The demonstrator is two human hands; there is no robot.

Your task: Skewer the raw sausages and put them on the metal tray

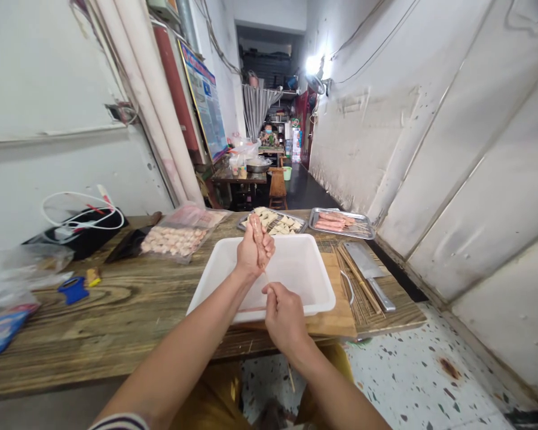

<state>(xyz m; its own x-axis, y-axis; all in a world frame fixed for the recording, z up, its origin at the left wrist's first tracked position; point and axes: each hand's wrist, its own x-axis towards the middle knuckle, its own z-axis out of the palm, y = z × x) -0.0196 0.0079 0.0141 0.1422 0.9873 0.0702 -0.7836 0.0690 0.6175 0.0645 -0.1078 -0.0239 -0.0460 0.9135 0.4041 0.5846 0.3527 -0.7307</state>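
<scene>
My left hand (247,254) is closed around a pink sausage (257,230), held tilted above a white plastic tub (320,292). Just below it and to the right, my right hand (286,316) pinches a thin wooden skewer (291,377). One end of the skewer meets the lower end of the sausage; the other sticks out beneath my right hand. How deep the tip sits inside the meat is hidden. Behind the tub, a metal tray (372,229) bears several skewered sausages (332,222). Beside it, another tray (241,223) carries pale folded pieces on skewers (285,225).
Right of the tub lie a cleaver (363,263), loose bamboo skewers (361,280) and a wooden board (341,316). On the left are a bag of pale pinkish pieces (174,239), a blue plastic object (73,289) and a white cable (83,194). A wall stands close on the right.
</scene>
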